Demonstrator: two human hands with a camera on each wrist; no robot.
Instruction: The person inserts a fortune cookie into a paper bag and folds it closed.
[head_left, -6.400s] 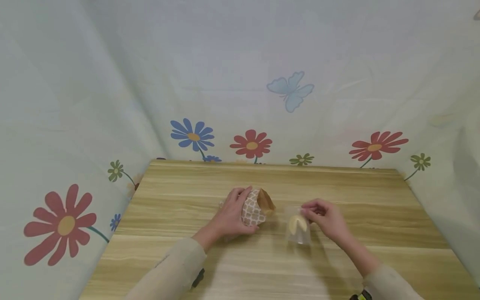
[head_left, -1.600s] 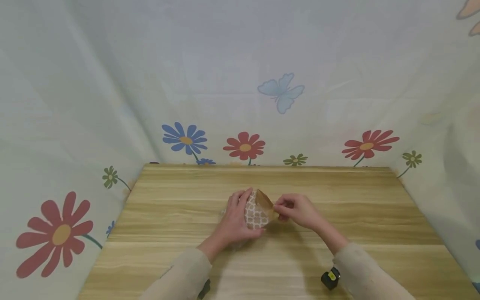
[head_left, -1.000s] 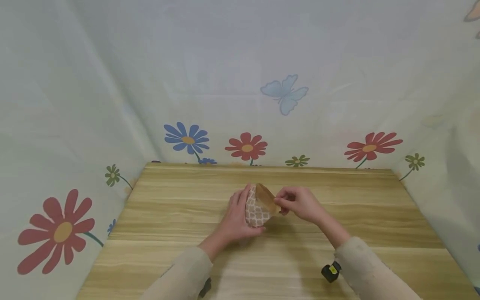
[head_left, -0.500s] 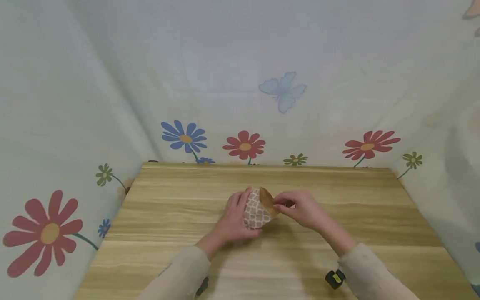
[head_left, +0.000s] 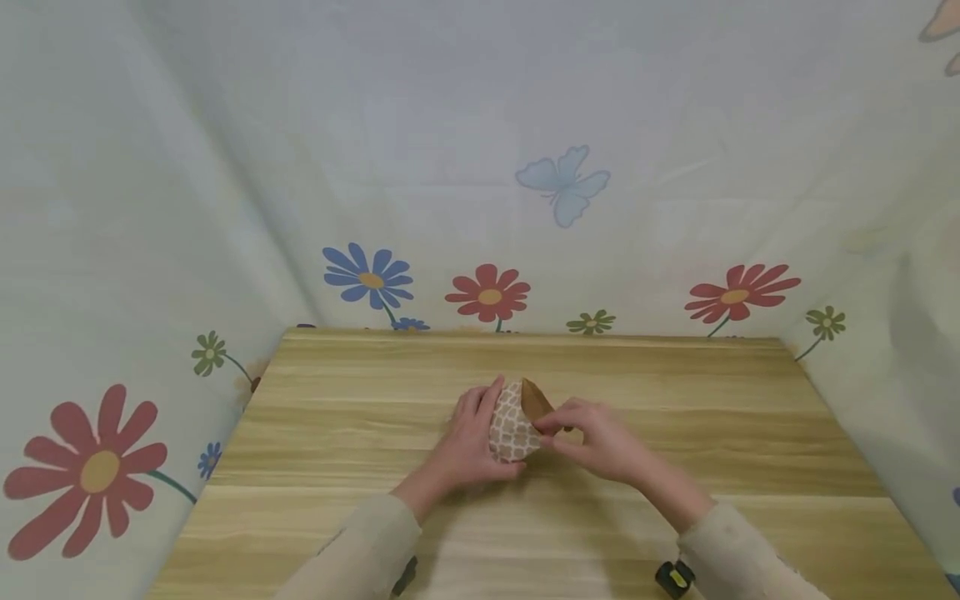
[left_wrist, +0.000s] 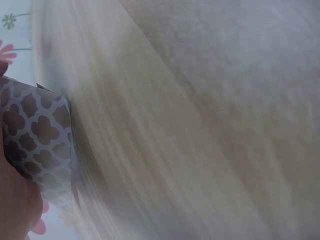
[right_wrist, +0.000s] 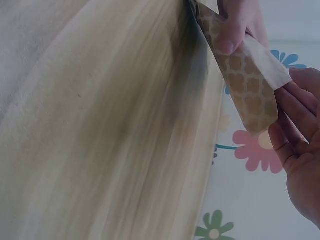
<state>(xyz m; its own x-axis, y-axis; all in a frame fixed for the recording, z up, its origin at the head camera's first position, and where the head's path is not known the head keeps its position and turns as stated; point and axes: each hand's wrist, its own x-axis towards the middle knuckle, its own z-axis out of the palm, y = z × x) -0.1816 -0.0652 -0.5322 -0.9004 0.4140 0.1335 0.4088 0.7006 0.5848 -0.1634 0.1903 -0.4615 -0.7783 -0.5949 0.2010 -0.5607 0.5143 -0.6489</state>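
Note:
A paper bag [head_left: 512, 425] with a tan and white lattice print lies tilted above the table, its brown mouth facing right. My left hand [head_left: 467, 446] grips it from the left, thumb along the near side and fingers over the far side. At the mouth, my right hand [head_left: 603, 446] pinches the rim between thumb and fingers. In the right wrist view, the fingers of the right hand [right_wrist: 302, 145] spread about the end of the bag [right_wrist: 245, 82]. The left wrist view shows the printed side of the bag [left_wrist: 40, 135] against the left hand [left_wrist: 20, 205]. The bag's inside is hidden.
The wooden table [head_left: 360, 358] has light grain and ends at a pale cloth backdrop [head_left: 450, 125] printed with flowers and a butterfly. A dark strap device [head_left: 675, 577] sits at the right sleeve, another [head_left: 405, 575] at the left.
Earlier the right hand held a clear packet with a pale round thing beside the bag; that packet is out of sight now. The right hand has since moved to the bag's mouth and lower along its rim.

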